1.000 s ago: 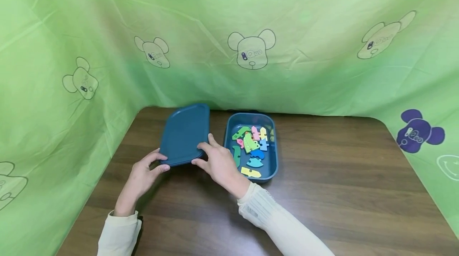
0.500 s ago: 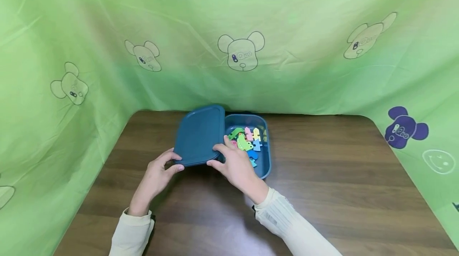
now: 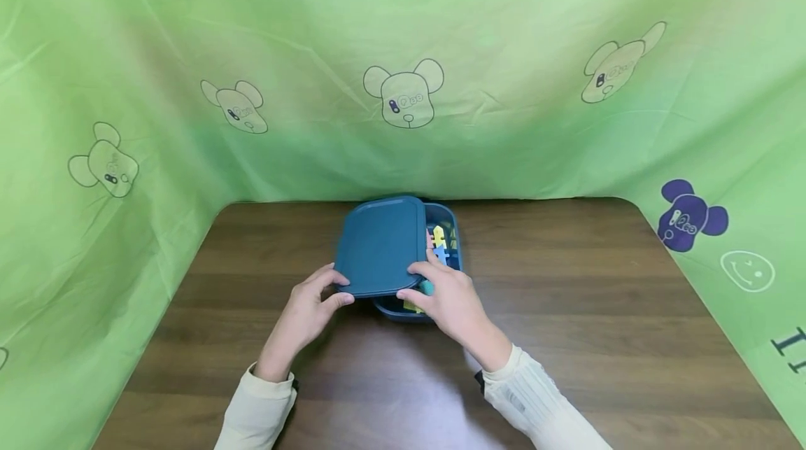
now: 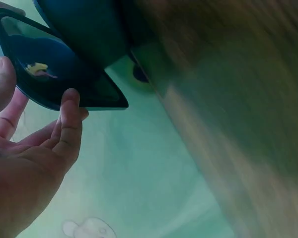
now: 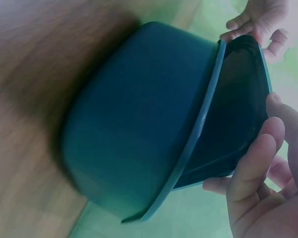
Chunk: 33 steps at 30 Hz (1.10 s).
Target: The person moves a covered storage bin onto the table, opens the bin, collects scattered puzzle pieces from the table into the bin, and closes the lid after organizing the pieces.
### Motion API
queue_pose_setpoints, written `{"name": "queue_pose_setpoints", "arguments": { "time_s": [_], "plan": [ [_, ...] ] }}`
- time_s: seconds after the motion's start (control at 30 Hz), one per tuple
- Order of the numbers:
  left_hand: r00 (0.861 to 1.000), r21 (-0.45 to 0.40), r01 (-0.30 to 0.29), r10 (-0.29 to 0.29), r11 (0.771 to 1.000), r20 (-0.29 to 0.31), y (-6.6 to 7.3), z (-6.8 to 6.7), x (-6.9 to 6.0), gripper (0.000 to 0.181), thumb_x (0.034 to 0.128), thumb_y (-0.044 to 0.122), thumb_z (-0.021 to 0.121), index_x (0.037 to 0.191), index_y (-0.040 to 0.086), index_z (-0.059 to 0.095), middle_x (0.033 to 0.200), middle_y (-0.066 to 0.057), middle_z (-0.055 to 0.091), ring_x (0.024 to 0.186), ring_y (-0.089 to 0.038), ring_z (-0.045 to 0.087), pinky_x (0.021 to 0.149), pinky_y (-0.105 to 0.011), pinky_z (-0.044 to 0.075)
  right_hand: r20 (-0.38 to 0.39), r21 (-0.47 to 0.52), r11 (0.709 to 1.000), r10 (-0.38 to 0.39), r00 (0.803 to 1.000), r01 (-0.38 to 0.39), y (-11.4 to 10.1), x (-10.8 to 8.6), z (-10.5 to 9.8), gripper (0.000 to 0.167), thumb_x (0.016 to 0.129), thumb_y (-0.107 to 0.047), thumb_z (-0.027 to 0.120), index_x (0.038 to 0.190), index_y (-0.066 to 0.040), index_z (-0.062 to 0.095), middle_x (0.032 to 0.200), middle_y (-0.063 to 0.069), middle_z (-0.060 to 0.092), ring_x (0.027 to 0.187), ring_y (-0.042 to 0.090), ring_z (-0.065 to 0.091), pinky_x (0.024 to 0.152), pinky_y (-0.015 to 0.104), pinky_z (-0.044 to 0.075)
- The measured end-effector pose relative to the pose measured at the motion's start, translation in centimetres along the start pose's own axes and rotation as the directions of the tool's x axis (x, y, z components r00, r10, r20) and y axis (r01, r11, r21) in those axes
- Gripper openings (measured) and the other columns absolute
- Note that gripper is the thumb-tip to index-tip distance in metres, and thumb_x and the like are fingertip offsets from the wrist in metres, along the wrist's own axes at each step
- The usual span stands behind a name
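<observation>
A dark blue lid [image 3: 382, 243] is held between both hands, over the left part of a matching blue box [image 3: 457, 257]. My left hand [image 3: 305, 311] pinches its near left corner, thumb below and fingers on top. At the near right corner my right hand [image 3: 450, 299] grips the lid the same way. Colourful puzzle pieces [image 3: 439, 236] show in the box's uncovered right strip; the lid hides the others. From the right wrist view, a wedge-shaped gap separates the tilted lid [image 5: 238, 109] from the box rim [image 5: 201, 131].
The box stands near the back of a brown wooden table [image 3: 567, 296]. Green cloth [image 3: 302, 30] printed with bear heads hangs behind it and along both sides.
Both hands have carried the lid to the right, from beside the box to above it. It now covers most of the puzzle pieces. The head view has shifted slightly.
</observation>
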<state>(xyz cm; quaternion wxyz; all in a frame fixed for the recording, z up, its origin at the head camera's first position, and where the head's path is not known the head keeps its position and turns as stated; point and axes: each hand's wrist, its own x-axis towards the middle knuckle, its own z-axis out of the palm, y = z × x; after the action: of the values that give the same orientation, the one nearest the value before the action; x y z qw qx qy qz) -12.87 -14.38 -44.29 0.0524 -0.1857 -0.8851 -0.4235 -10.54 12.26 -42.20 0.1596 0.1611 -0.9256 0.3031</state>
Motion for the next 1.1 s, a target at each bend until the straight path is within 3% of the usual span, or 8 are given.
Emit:
{"name": "queue_pose_setpoints", "arguments": {
  "time_s": [0.2,0.3,0.37,0.47,0.77,1.1],
  "plan": [
    [0.999,0.015,-0.053,0.053,0.998,0.011,1.1,1.1,0.5,0.019,0.088,0.019,0.079,0.104,0.016,0.07,0.142,-0.018,0.057,0.134,-0.032,0.05,0.103,-0.051,0.044,-0.034,0.015,1.0,0.023,0.999,-0.022,1.5,-1.0,-0.6,0.042,0.079,-0.036,0.086,0.112,-0.011,0.075,0.136,0.03,0.055,0.048,0.019,0.058,0.075,0.045,0.056],
    [0.997,0.035,-0.074,0.074,0.997,0.013,1.6,1.5,0.8,0.019,0.0876,0.02,0.08,0.104,0.017,0.07,0.139,-0.017,0.059,0.135,-0.031,0.05,0.103,-0.051,0.044,-0.043,0.012,0.999,0.034,0.999,-0.033,2.1,-1.3,-1.1,0.042,0.079,-0.036,0.087,0.112,-0.012,0.075,0.135,0.028,0.057,0.06,0.028,0.067,0.078,0.048,0.055],
    [0.997,0.048,-0.081,0.08,0.996,0.016,2.0,1.8,1.0,0.02,0.0871,0.021,0.08,0.104,0.017,0.07,0.138,-0.017,0.059,0.134,-0.031,0.05,0.103,-0.051,0.044,-0.054,0.003,1.0,0.027,0.998,-0.027,2.5,-1.5,-1.5,0.042,0.078,-0.036,0.087,0.111,-0.013,0.076,0.134,0.027,0.058,0.078,0.037,0.071,0.08,0.05,0.055],
    [0.997,0.055,-0.073,0.072,0.996,0.025,2.5,2.1,1.1,0.02,0.0869,0.023,0.081,0.104,0.018,0.071,0.138,-0.019,0.059,0.133,-0.032,0.051,0.103,-0.052,0.044,-0.072,-0.007,1.0,0.009,0.997,-0.009,3.1,-1.9,-1.8,0.042,0.077,-0.037,0.088,0.11,-0.013,0.076,0.132,0.026,0.061,0.093,0.043,0.07,0.081,0.051,0.055],
    [0.997,0.112,-0.055,0.049,0.992,0.062,3.5,3.2,1.4,0.02,0.0879,0.028,0.08,0.104,0.019,0.071,0.141,-0.023,0.055,0.13,-0.044,0.05,0.103,-0.061,0.039,-0.083,-0.003,1.0,-0.023,0.996,0.022,4.9,-2.7,-2.5,0.041,0.076,-0.035,0.089,0.108,-0.014,0.076,0.129,0.024,0.063,0.101,0.042,0.068,0.082,0.052,0.054],
    [0.995,0.182,-0.078,0.065,0.98,0.076,3.3,4.4,1.0,0.023,0.0866,0.031,0.08,0.103,0.017,0.071,0.141,-0.028,0.053,0.126,-0.05,0.051,0.1,-0.06,0.042,-0.034,-0.062,0.998,-0.002,0.999,0.0,5.6,-3.5,-2.1,0.043,0.076,-0.037,0.089,0.11,-0.013,0.077,0.132,0.025,0.061,0.099,0.045,0.068,0.08,0.053,0.054]
  ]
}}
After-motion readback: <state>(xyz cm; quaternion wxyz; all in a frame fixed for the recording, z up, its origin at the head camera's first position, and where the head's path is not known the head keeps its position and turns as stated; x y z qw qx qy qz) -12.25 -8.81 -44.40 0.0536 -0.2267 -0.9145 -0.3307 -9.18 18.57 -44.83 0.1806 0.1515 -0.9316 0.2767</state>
